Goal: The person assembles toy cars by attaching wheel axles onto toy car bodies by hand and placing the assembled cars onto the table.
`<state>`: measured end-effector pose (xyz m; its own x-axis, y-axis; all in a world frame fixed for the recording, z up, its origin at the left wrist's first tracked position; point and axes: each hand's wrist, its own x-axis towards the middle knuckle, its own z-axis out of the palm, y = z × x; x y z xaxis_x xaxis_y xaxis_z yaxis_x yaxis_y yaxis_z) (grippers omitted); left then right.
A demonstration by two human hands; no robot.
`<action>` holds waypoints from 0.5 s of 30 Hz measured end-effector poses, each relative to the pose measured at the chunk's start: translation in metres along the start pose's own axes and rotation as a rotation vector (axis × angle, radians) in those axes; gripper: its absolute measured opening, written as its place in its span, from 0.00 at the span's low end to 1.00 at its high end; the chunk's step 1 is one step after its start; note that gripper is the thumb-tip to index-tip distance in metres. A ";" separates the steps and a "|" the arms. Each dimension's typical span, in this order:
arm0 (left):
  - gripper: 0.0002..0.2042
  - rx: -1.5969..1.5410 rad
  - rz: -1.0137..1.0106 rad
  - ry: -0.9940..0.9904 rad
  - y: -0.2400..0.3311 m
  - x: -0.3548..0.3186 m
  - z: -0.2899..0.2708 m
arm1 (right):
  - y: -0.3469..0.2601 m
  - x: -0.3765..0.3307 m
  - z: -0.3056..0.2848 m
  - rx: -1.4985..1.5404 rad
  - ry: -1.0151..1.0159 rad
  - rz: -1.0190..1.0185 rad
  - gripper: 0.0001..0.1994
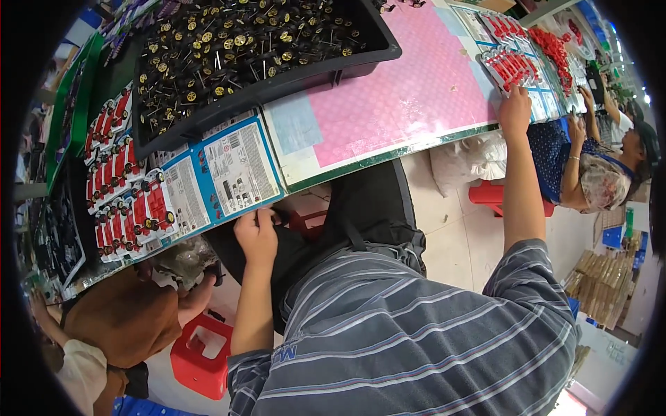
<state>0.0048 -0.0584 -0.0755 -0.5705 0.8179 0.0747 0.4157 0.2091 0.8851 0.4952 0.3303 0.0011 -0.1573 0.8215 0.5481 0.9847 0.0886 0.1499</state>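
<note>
My left hand (pixel 257 238) is closed at the table's front edge, just below a blue-bordered printed card (pixel 239 163); whatever its fingers hold is hidden. On the left part of that card stand rows of red and white toy cars (pixel 139 208) with black wheels. Stretched out to the right, my right hand (pixel 515 111) grips the near edge of another printed card (pixel 538 98). Red toy car bodies (pixel 510 67) lie in rows on it, close to my fingertips.
A black tray (pixel 270 90) full of wheels on axles overlaps the left card. Pink sheeting (pixel 395 97) covers the middle of the table. Loose red parts (pixel 553 52) are heaped at the far right. Other people sit on both sides; red stools (pixel 201 364) stand below.
</note>
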 end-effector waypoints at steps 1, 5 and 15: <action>0.06 -0.125 -0.157 -0.018 0.007 -0.002 0.009 | 0.012 0.003 0.008 0.005 -0.001 0.007 0.16; 0.05 -0.034 0.155 -0.245 0.045 -0.009 0.025 | -0.001 -0.001 -0.001 0.166 -0.026 0.004 0.12; 0.32 -0.970 -0.080 -0.584 0.136 0.023 0.094 | -0.186 -0.073 -0.167 1.380 -0.473 -0.423 0.14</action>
<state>0.1151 0.0398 0.0036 -0.0473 0.9989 0.0015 -0.4758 -0.0239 0.8792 0.3116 0.1594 0.0703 -0.6639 0.6775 0.3168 0.2138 0.5778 -0.7876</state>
